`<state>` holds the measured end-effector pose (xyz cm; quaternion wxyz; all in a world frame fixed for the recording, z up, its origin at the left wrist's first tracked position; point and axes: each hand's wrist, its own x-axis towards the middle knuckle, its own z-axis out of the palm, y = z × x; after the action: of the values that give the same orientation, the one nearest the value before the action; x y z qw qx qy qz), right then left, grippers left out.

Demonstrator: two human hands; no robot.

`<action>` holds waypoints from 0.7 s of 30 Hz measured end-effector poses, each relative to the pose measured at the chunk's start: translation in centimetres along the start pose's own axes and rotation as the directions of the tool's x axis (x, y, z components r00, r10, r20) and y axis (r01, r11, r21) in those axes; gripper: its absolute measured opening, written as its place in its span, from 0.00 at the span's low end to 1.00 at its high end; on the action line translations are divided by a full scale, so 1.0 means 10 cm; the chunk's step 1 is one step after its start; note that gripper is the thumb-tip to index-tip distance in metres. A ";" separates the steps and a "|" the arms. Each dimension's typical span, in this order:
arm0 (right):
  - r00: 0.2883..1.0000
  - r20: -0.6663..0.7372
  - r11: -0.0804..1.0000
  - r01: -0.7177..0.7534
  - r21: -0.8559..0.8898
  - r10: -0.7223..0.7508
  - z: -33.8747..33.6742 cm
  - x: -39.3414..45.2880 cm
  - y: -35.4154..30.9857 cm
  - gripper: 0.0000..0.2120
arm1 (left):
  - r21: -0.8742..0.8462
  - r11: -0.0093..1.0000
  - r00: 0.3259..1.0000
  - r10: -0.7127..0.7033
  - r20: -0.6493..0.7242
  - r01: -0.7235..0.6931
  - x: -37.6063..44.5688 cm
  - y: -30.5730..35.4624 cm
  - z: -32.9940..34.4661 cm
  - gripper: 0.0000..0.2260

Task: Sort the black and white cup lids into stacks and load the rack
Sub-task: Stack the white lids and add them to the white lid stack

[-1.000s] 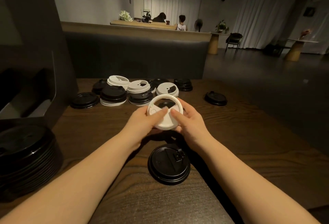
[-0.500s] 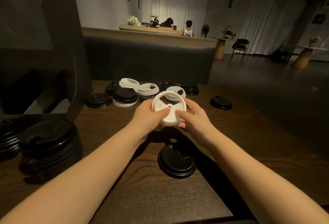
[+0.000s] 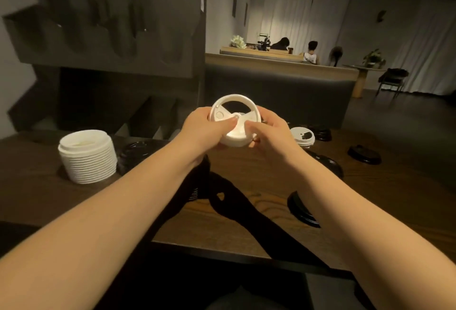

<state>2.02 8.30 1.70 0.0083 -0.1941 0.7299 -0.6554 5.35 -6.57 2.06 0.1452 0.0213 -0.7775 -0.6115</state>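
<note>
The white lids (image 3: 234, 122) you hold sit above the table (image 3: 246, 211), tilted so the top face looks back at you — a small nested stack, as far as the blur allows. Your left hand (image 3: 204, 128) curls round the left rim with its thumb pressed on top; your right hand (image 3: 269, 129) curls round the right rim the same way. The tall white stack (image 3: 87, 156) stands low and to the left, well apart, on your left hand's side — so that hand likely leads. The rack (image 3: 106, 38) rises behind it. Black lids (image 3: 364, 154) lie off right.
</note>
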 end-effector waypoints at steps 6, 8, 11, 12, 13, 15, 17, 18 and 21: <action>0.995 0.082 0.998 -0.063 0.021 0.061 0.69 0.04 -0.14 0.21 | -0.034 0.998 0.993 -0.050 -0.110 0.046 -0.19 -0.11 -0.65 0.20; 0.990 0.119 0.996 -0.078 0.039 0.073 0.97 0.09 -0.20 0.22 | -0.059 0.995 0.981 -0.089 -0.172 0.080 -0.21 -0.17 -0.85 0.19; 0.985 0.154 0.997 -0.076 -0.017 0.077 1.34 0.17 -0.24 0.24 | -0.073 0.990 0.958 -0.132 -0.253 0.117 -0.24 -0.24 -1.13 0.19; 0.981 0.177 0.997 -0.077 -0.027 0.081 1.45 0.19 -0.24 0.23 | -0.082 0.987 0.952 -0.153 -0.265 0.135 -0.24 -0.27 -1.22 0.19; 0.976 0.202 0.997 -0.075 -0.032 0.080 1.54 0.20 -0.24 0.23 | -0.085 0.985 0.948 -0.167 -0.272 0.149 -0.26 -0.29 -1.31 0.19; 0.972 0.229 0.998 -0.042 -0.038 0.049 1.71 0.24 -0.25 0.22 | -0.063 0.986 0.949 -0.164 -0.269 0.152 -0.29 -0.35 -1.50 0.19; 0.971 0.238 0.999 0.011 -0.050 0.001 1.84 0.30 -0.28 0.20 | -0.065 0.992 0.954 -0.121 -0.275 0.107 -0.29 -0.42 -1.69 0.21; 0.966 0.257 0.998 0.026 -0.060 -0.010 1.90 0.32 -0.30 0.18 | -0.091 0.992 0.950 -0.111 -0.293 0.087 -0.29 -0.43 -1.78 0.22; 0.953 0.303 0.997 0.036 -0.062 -0.015 2.08 0.41 -0.34 0.16 | -0.096 0.993 0.946 -0.097 -0.310 0.071 -0.25 -0.46 -1.96 0.14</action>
<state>4.70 -13.00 3.01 0.1047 -0.3016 0.7390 -0.5932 11.97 -25.73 1.29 0.2417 0.1454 -0.7166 -0.6379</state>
